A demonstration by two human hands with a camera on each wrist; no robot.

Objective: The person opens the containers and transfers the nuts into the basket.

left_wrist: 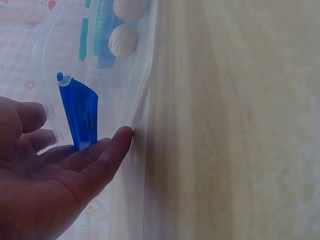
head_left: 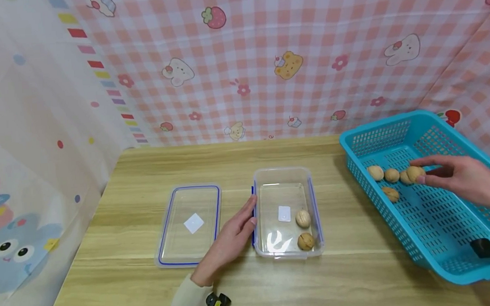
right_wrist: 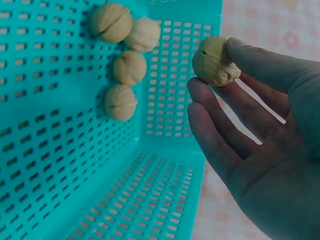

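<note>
My right hand (head_left: 470, 175) pinches a walnut (right_wrist: 215, 62) between thumb and fingertips, above the blue-green plastic basket (head_left: 442, 234). Several more walnuts (right_wrist: 129, 68) lie together on the basket floor. My left hand (head_left: 233, 232) touches the left side of a clear plastic container (head_left: 272, 174), fingers fairly straight. In the left wrist view, those fingers lie by the container's blue clip (left_wrist: 82, 110). Two walnuts sit inside the container along its right side, one pale (head_left: 302, 218) and one browner (head_left: 306, 241).
A clear lid (head_left: 177, 224) with a blue seal lies flat on the wooden table (head_left: 126, 284), left of the container. Patterned cloth (head_left: 239, 68) hangs behind the table and along the left. The basket's raised rim (head_left: 398, 239) stands between the container and the right hand.
</note>
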